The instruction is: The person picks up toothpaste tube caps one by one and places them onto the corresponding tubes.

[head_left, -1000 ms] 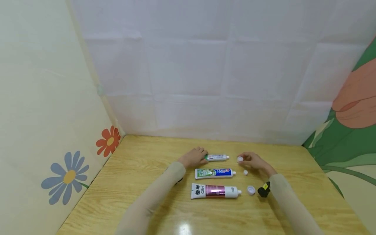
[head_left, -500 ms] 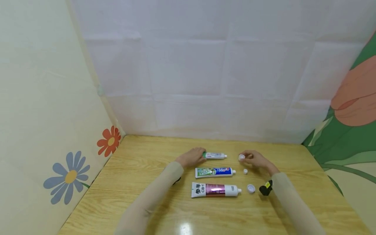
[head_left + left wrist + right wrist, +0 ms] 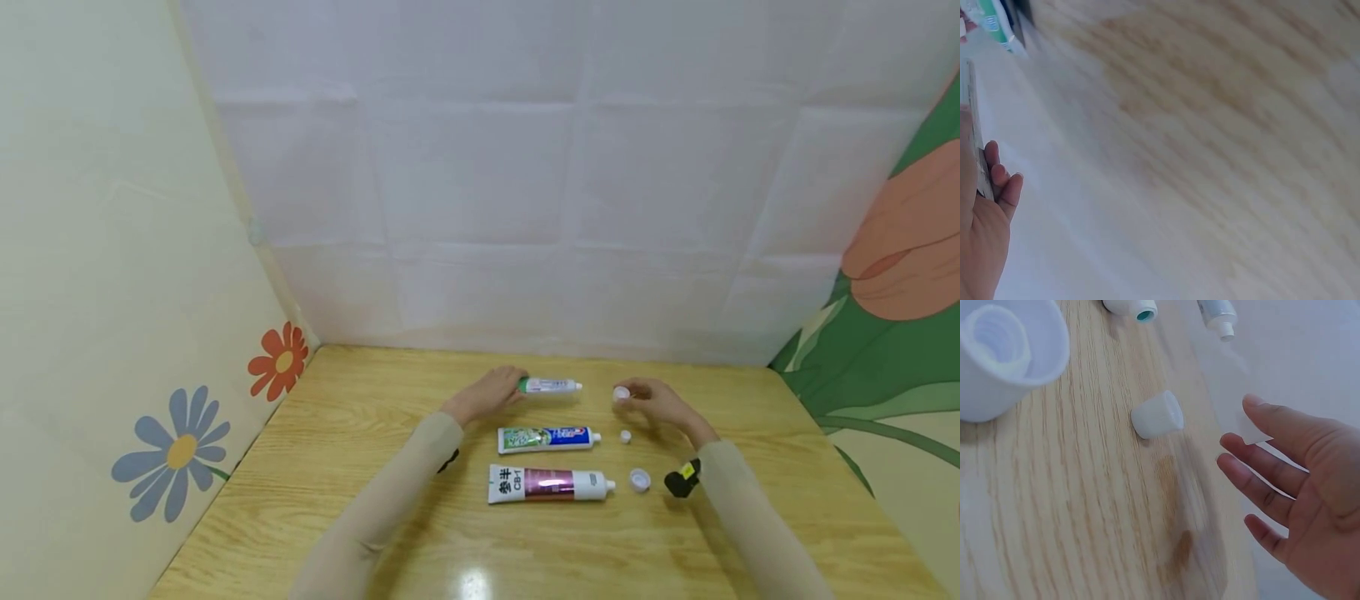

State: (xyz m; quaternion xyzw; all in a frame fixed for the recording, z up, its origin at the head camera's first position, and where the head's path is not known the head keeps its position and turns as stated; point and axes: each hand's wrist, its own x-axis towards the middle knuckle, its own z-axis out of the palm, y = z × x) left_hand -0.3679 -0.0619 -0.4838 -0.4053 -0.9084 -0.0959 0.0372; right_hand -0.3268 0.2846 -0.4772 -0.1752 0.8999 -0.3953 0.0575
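Note:
My left hand (image 3: 486, 395) grips the green tail end of a small white toothpaste tube (image 3: 551, 386), held just above the table with its uncapped nozzle pointing right. Across a short gap, my right hand (image 3: 660, 402) pinches a white cap (image 3: 621, 394) between thumb and index finger, the other fingers loosely spread. The right wrist view shows that cap (image 3: 1251, 429) partly covered by the fingers. In the left wrist view, the left hand (image 3: 985, 244) holds the tube seen edge-on. Nearer lie a green-and-blue toothpaste tube (image 3: 546, 439) and a larger white-and-pink toothpaste tube (image 3: 551, 485), both uncapped.
A small white cap (image 3: 626, 437) rests right of the green-and-blue tube. A wider white cap (image 3: 640, 480) lies right of the pink one. Behind the wooden table (image 3: 360, 400) hangs a white cloth (image 3: 480, 208). A black wrist device (image 3: 682, 479) sits on the right wrist.
My left hand has raised the small tube off the table and shifted it slightly away. My right hand has moved the cap a little right and farther back.

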